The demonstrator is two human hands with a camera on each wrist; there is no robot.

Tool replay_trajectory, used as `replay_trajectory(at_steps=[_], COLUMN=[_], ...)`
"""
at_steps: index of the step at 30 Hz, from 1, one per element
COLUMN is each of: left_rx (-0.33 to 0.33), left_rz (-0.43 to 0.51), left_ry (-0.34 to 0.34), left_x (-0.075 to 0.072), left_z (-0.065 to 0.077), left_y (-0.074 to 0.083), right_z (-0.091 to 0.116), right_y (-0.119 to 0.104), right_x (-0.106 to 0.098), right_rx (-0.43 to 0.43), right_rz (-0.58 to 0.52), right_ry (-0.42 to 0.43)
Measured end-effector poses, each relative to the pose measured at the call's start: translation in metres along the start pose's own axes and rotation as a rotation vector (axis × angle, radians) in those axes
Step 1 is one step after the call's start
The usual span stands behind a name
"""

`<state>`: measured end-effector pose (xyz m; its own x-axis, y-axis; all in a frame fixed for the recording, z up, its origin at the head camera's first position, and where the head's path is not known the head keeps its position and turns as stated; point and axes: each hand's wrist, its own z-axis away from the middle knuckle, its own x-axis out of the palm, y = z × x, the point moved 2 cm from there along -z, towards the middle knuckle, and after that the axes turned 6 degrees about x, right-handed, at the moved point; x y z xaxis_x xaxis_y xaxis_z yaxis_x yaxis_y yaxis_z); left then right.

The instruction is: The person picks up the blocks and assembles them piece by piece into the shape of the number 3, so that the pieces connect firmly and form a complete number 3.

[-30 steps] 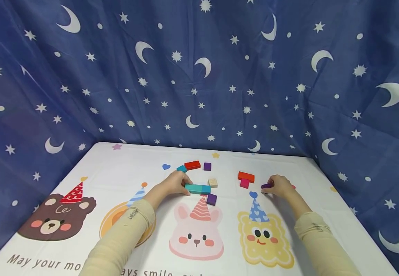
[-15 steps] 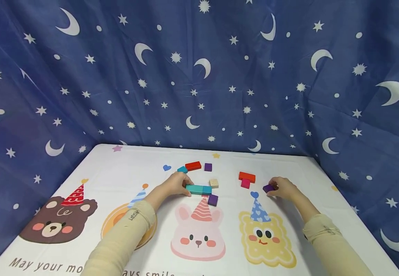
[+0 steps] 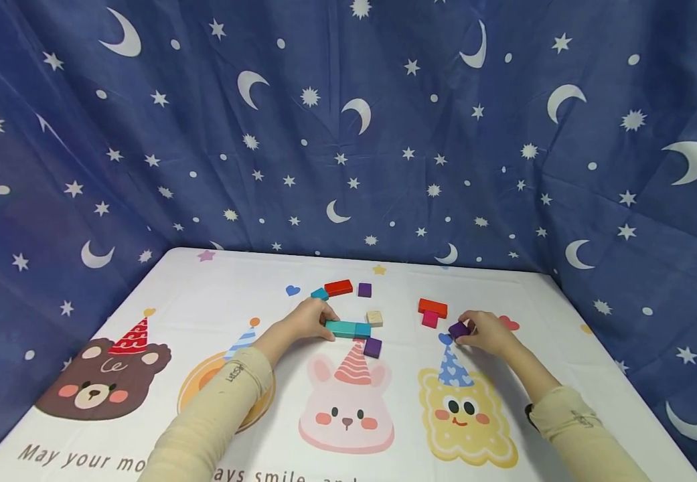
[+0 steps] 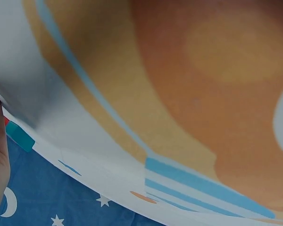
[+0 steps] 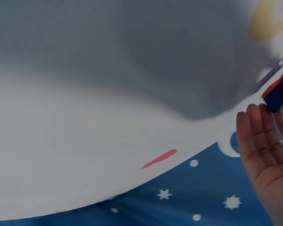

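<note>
In the head view my left hand (image 3: 307,319) pinches the left end of a long turquoise block (image 3: 341,329) lying on the table. A small blue block (image 3: 363,330) abuts that block's right end. A beige block (image 3: 374,318) sits just behind, and a purple block (image 3: 373,347) lies in front. Over on the right, my right hand (image 3: 487,331) pinches another purple block (image 3: 459,331) between thumb and fingertips, near a pink block (image 3: 429,319) that touches a red-orange block (image 3: 432,308). The right wrist view shows this held block (image 5: 279,94) as dark at the fingertips.
Behind my left hand lie a teal block (image 3: 319,294), a red block (image 3: 339,288) and a purple cube (image 3: 365,290). A white tablecloth (image 3: 405,402) with printed cartoon figures covers the table. A blue star-and-moon curtain (image 3: 348,167) hangs along the back and sides.
My right hand has carried the purple block leftward, closer to the pink block, and the block has turned. A red heart print now shows behind that hand. The left hand has stayed in place.
</note>
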<state>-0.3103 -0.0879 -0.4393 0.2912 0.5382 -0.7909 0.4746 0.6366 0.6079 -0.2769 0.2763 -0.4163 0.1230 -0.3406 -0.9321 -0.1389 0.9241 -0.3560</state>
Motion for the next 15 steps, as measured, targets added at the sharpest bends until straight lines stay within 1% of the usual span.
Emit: replay_trajectory(at_steps=[3, 7, 12, 15], left_rx=[-0.001, -0.018, -0.023, -0.028], left_rz=[-0.001, 0.000, 0.004, 0.003], left_ry=[0.003, 0.003, 0.000, -0.002], left_x=[0.000, 0.001, 0.001, 0.000], left_z=[0.000, 0.000, 0.000, -0.002], left_y=[0.000, -0.001, -0.001, -0.001], right_z=[0.001, 0.002, 0.004, 0.006], right_y=[-0.008, -0.019, -0.035, -0.044], right_x=[0.002, 0.006, 0.009, 0.009], right_rx=[-0.011, -0.026, -0.014, -0.059], right_rz=[0.000, -0.023, -0.055, -0.054], right_ry=[0.016, 0.019, 0.010, 0.020])
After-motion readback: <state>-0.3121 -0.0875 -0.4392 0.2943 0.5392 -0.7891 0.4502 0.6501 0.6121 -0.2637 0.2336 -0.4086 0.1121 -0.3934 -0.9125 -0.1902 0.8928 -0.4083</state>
